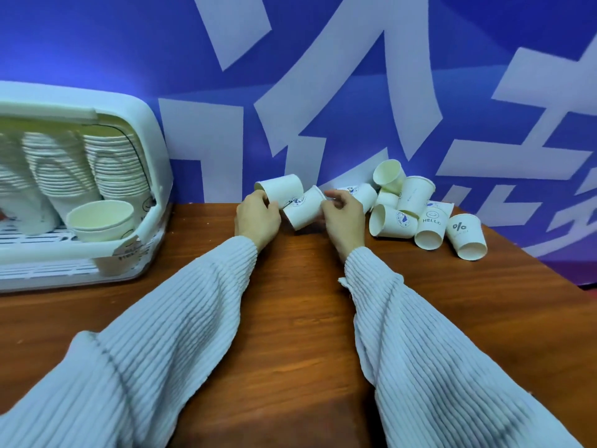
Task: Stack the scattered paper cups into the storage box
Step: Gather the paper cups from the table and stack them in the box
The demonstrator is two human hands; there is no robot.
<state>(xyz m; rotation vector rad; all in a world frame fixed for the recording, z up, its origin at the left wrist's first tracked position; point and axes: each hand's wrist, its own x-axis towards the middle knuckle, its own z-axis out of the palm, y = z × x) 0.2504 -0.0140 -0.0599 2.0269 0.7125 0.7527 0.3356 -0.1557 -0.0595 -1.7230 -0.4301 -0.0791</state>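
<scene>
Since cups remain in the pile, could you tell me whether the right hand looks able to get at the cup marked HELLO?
Probably yes: the HELLO cup lies on its side just beside the right hand, near the pile's front, nothing between them. But that hand already grips a cup.

Bare table [300, 286] between storage box [155, 150] left and cup heap [420, 208] right.

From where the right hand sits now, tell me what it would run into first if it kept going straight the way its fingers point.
The right hand grips a paper cup, fingers pointing up-left. Straight on, that cup would probably meet the second cup, held by the left hand; their depth apart is unclear.
</scene>
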